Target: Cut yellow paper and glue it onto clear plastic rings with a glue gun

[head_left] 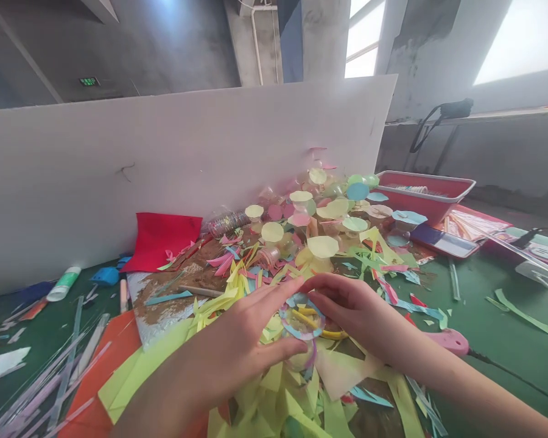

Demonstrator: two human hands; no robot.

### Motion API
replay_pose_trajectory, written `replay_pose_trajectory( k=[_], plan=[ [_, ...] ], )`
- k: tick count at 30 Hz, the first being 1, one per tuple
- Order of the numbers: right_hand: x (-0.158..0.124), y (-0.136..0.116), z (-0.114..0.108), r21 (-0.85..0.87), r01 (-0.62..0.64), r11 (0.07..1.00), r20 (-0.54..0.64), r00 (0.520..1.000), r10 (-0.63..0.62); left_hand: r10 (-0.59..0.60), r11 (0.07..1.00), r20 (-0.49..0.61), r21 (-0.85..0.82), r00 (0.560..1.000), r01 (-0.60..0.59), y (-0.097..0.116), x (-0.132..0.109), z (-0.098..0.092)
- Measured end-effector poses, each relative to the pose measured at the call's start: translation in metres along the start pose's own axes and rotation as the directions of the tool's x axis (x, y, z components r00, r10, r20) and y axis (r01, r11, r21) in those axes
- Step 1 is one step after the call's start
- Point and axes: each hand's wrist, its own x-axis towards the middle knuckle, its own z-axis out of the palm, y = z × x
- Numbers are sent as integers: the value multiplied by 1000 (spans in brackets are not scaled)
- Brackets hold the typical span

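My left hand (237,340) and my right hand (351,310) meet over a small clear cup (301,322) whose top carries a ring of blue and pink paper with yellow strips inside. Fingers and thumb of both hands curl round the cup's rim from either side. The cup sits on a heap of yellow, blue and pink paper scraps (274,389). Behind it stand several similar cups topped with round paper discs (322,246) in yellow, green, blue and pink.
A white board (173,164) stands upright along the back. A red paper sheet (162,240) leans on it at left. A pink tray (427,191) is at right, a pink tool with a cord (447,340) lies by my right wrist, and a glue bottle (64,283) lies far left.
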Motion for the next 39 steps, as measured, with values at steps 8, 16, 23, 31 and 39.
replay_pose_trajectory(
  k=[8,16,23,31,39],
  plan=[
    [2,6,3,-48,3,999,47,999,0,0,999,77,-52,997,4,-11,-2,-1],
    [2,10,5,-123,9,992,38,999,-5,22,999,90,-46,996,-17,-9,0,-1],
    [-4,2,6,-237,42,971,11,999,-40,13,1000,137,13,990,-15,-12,0,2],
    [-7,6,8,-298,42,954,-10,999,-47,-60,998,181,32,982,55,-10,3,0],
    [-4,10,9,-291,65,955,-20,997,-74,-121,993,187,41,975,115,-10,5,-2]
  ],
)
